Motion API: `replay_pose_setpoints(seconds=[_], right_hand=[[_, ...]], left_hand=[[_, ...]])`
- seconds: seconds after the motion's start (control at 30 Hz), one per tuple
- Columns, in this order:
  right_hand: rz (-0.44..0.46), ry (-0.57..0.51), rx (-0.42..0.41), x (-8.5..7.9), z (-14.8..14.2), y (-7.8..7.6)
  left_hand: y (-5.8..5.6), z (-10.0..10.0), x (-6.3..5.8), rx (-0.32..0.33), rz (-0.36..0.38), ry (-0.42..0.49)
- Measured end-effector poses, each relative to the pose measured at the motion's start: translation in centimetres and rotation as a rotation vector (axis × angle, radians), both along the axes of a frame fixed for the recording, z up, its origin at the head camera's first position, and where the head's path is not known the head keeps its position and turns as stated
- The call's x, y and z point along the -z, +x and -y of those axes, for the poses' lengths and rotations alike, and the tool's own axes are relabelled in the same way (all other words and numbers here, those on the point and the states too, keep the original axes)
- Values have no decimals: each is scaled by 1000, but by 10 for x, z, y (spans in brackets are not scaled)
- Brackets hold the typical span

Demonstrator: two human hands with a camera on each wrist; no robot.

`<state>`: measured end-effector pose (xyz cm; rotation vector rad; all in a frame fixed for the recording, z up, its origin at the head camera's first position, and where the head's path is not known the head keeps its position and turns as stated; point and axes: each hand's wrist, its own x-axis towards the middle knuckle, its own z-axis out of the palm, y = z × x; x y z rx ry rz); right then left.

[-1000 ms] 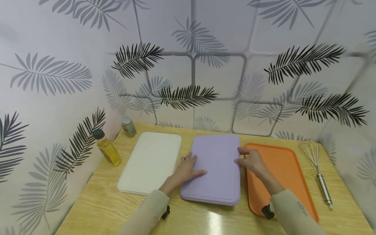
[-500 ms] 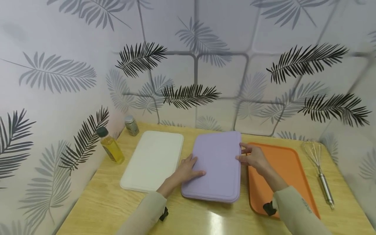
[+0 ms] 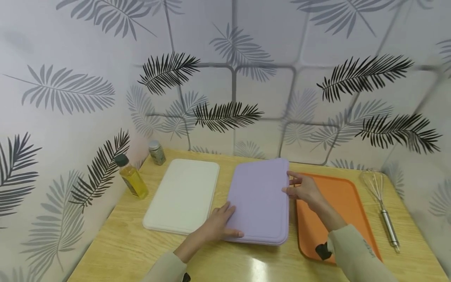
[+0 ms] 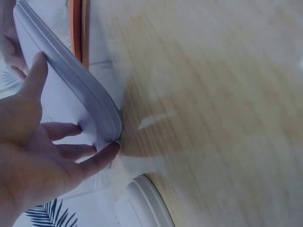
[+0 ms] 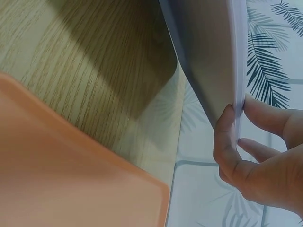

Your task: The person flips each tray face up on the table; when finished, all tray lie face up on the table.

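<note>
A lilac rectangular tray [image 3: 258,201] stands tilted in the middle of the table, its right side raised and its left edge low. My right hand [image 3: 304,192] pinches the raised right edge; in the right wrist view, the fingers [image 5: 226,142] curl under the rim and the thumb lies on the other side. My left hand [image 3: 218,223] is at the near left corner, fingers spread, touching the tray's face and rim. In the left wrist view, the thumb [image 4: 38,75] lies along the face, and one fingertip is right at the lower edge near the tabletop.
A white tray [image 3: 183,196] lies to the left and an orange tray [image 3: 338,215] to the right, partly under my right forearm. A whisk [image 3: 385,219] is at the far right. An oil bottle [image 3: 134,182] and a small jar [image 3: 156,152] stand at the back left, by the wall.
The lilac tray's right side has risen slightly with my right hand. My left hand has slid down from the left edge toward the near left corner.
</note>
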<state>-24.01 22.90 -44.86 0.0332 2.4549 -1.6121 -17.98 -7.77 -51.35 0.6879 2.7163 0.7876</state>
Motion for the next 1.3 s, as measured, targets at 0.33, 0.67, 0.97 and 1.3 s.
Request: replay_pose_setpoints(seconds=[0.33,0.67,0.97,1.3], right_hand=[[-5,-5,2,-4,-1,2],[1,-9,-4,-17,2,1],[8,-68,-25,-24,1,-1],[-25,-117,-45,-40,5,-3]], left_hand=[[13,0,1,46,-27,-14],[19,-2,-1,63,-117,-42],[26,-6,-9,52,-114,-57],[33,-11,-15,50,-109,-11]])
